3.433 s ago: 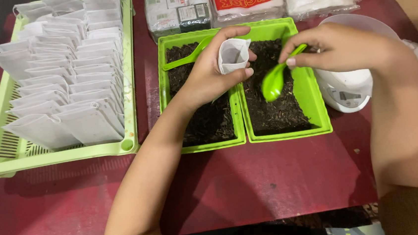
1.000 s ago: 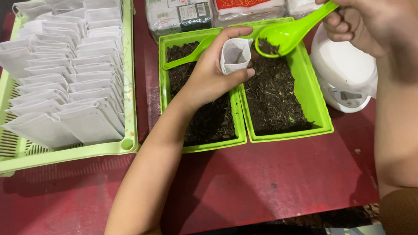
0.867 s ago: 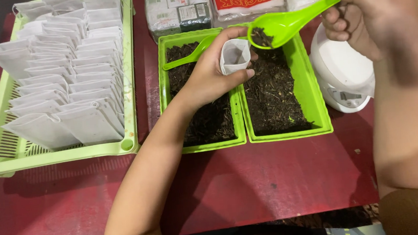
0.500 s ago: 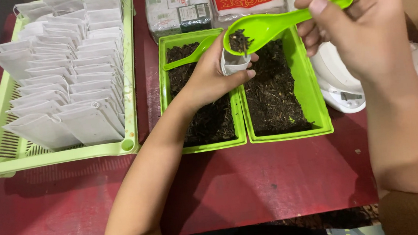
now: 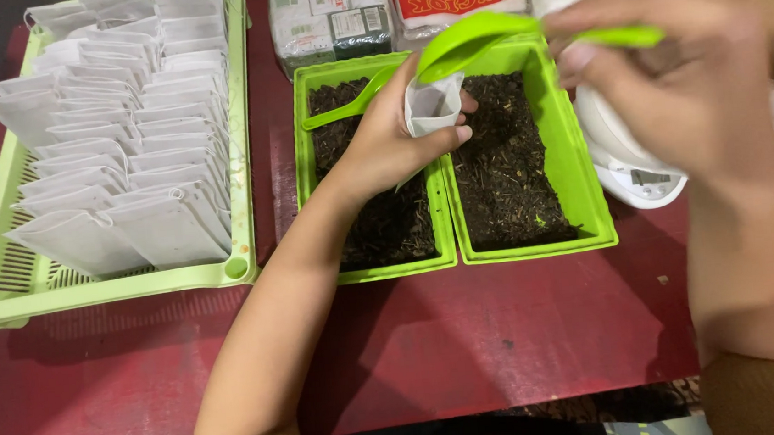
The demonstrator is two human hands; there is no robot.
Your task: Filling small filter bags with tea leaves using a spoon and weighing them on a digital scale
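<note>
My left hand (image 5: pixel 392 139) holds a small white paper bag (image 5: pixel 432 108) open-end up, above the seam between two green trays of dark loose tea. My right hand (image 5: pixel 680 84) grips the handle of a green plastic scoop (image 5: pixel 483 37), whose bowl is tipped over the mouth of the bag. The left green tray (image 5: pixel 382 268) and right green tray (image 5: pixel 536 242) sit side by side on the red table. A second green scoop (image 5: pixel 346 110) lies in the left tray.
A light green slatted basket (image 5: pixel 107 285) at the left holds several rows of white paper bags (image 5: pixel 115 147). Printed packages (image 5: pixel 388 1) stand behind the trays. A white kitchen scale (image 5: pixel 631 161) sits at the right, under my right wrist.
My right hand lifted the scoop out of the right tray, swung it up and leftward, and now tips it over the bag. My left hand kept the bag in place.
</note>
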